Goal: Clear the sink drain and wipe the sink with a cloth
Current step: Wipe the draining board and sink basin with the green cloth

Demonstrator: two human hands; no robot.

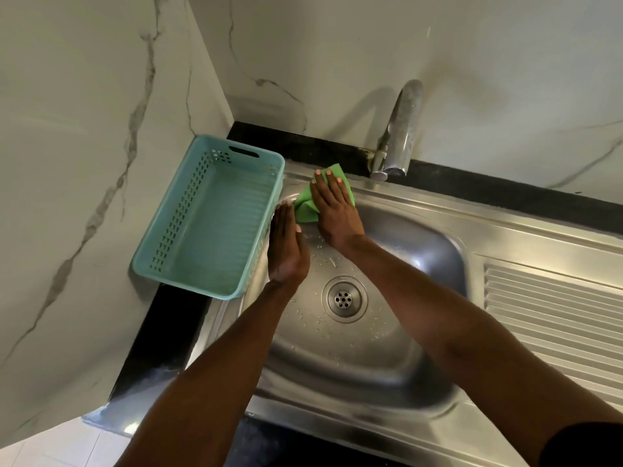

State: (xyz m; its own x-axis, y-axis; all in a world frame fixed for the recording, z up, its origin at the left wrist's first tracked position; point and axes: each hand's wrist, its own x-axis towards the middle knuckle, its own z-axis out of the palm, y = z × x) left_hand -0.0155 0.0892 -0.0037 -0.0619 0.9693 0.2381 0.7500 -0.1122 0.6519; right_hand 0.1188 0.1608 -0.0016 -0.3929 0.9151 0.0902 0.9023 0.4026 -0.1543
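Nearest to us, the steel sink (421, 362) curves down into its basin, flecked with water drops, and the drain (344, 299) sits bare at the bottom with its holes showing. To the right we see the ribbed draining board (553, 311). Further in, our left hand (286, 246) lies flat and open against the basin's left wall, gripping nothing, just beside the turquoise basket (209, 217) on the dark countertop (161, 335). Our right hand (333, 210) presses the green cloth (305, 205) under spread fingers at the sink's back left corner. Beyond stand the chrome tap (399, 129) and the veined marble walls (84, 129).
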